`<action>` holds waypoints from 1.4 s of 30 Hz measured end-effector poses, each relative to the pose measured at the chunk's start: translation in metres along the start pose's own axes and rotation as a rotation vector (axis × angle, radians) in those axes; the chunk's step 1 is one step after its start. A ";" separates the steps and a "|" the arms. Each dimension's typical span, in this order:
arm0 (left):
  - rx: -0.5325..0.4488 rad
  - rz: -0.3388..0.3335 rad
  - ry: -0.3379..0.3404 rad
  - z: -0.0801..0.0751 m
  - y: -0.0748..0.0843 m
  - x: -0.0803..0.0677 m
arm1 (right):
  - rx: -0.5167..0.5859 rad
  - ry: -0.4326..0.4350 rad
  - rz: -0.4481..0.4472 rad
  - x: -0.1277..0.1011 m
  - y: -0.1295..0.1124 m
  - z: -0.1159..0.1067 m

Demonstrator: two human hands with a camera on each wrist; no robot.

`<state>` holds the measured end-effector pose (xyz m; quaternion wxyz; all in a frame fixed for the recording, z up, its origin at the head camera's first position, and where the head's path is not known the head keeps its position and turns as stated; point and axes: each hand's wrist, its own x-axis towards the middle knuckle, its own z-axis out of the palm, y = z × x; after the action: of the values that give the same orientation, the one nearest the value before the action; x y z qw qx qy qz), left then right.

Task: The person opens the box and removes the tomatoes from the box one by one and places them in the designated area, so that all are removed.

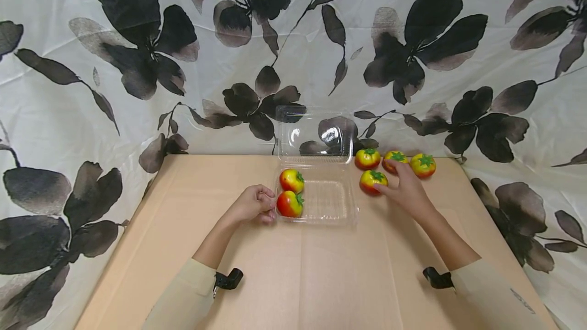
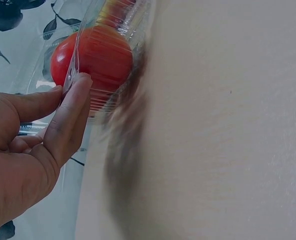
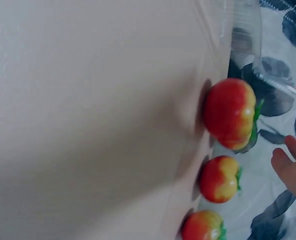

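A clear plastic clamshell box [image 1: 330, 202] lies open on the tan table, its lid [image 1: 316, 134] standing up at the back. Two red-yellow tomatoes [image 1: 291, 180] [image 1: 289, 203] sit in its left half. My left hand [image 1: 270, 207] is at the box's left edge; in the left wrist view my thumb and forefinger [image 2: 70, 87] pinch the plastic rim [image 2: 75, 55] beside a tomato [image 2: 95, 62]. My right hand [image 1: 390, 182] reaches over a loose tomato [image 1: 372, 181] right of the box. In the right wrist view its fingers [image 3: 287, 155] are spread, just short of that tomato [image 3: 230, 112].
Three more tomatoes [image 1: 367, 158] [image 1: 393, 157] [image 1: 423, 165] lie in a row at the back right of the table [image 1: 321, 279]. A white cloth with dark flowers [image 1: 137, 65] hangs behind and drapes both sides. The table's edges drop off left and right.
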<state>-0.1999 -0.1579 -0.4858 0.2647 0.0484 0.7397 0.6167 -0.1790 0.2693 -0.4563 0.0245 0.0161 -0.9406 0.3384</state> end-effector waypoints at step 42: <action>0.031 -0.008 0.001 0.000 0.002 -0.002 | 0.269 -0.498 -0.192 0.016 -0.093 0.099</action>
<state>-0.1987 -0.1581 -0.4835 0.2659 0.0491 0.7496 0.6041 -0.1941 0.1345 -0.4730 -0.1777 0.1904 -0.8585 0.4417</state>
